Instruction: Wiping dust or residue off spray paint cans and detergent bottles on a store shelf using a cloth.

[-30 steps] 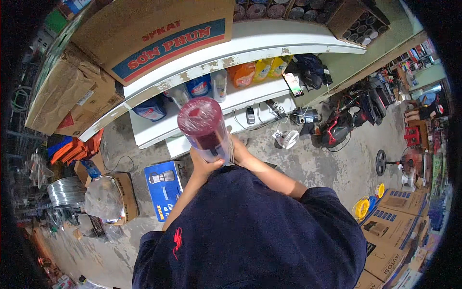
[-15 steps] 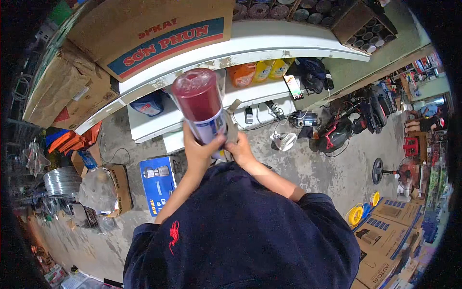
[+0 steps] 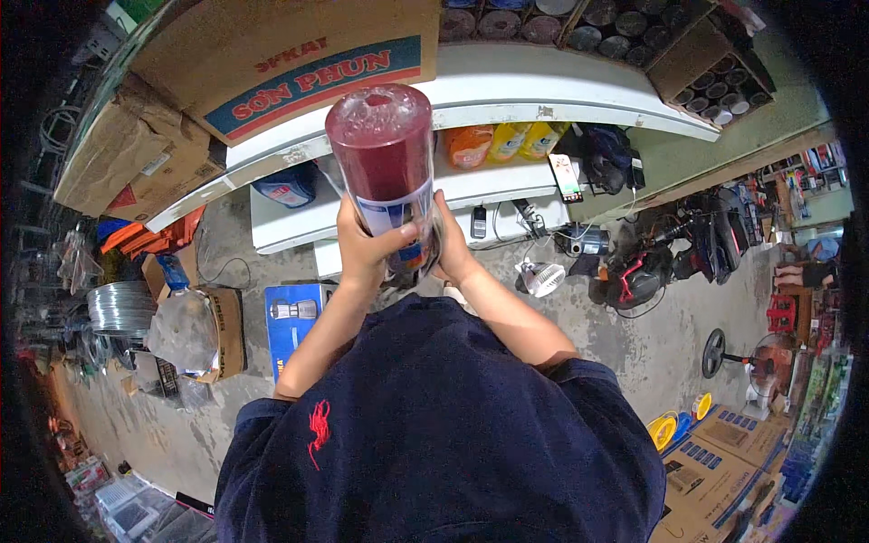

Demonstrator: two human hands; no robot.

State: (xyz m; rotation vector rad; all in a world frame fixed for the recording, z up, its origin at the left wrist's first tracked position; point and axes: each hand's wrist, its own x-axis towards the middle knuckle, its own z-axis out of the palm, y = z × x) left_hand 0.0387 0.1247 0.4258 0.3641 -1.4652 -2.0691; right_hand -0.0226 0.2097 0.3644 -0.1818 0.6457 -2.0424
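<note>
1. Cylinder [image 3: 385,163], wrapped in clear plastic: dark red at its far end, with a white-and-blue label band nearer the wearer. It is held in front of the chest, between the two hands.
2. Long axis: runs from about 6 o'clock to just short of 12, the red end pointing away from the wearer. The greater visible length lies beyond the fingers, on their 12 o'clock side.
3. Left hand [image 3: 365,253]: at 7 o'clock of the cylinder, fingers clamped on it, the thumb crossing the label. This is the more plainly engaged hand.
4. Right hand [image 3: 455,249]: at 5 o'clock, against the lower flank; its inner fingers are hidden, so their closure cannot be told.
5. Surroundings, clocked from the hands: white upper shelf [image 3: 543,77], 1 o'clock; cardboard box [image 3: 272,45], 11 o'clock; smartphone [image 3: 565,178], 2 o'clock; blue box [image 3: 285,333], 8 o'clock.
</note>
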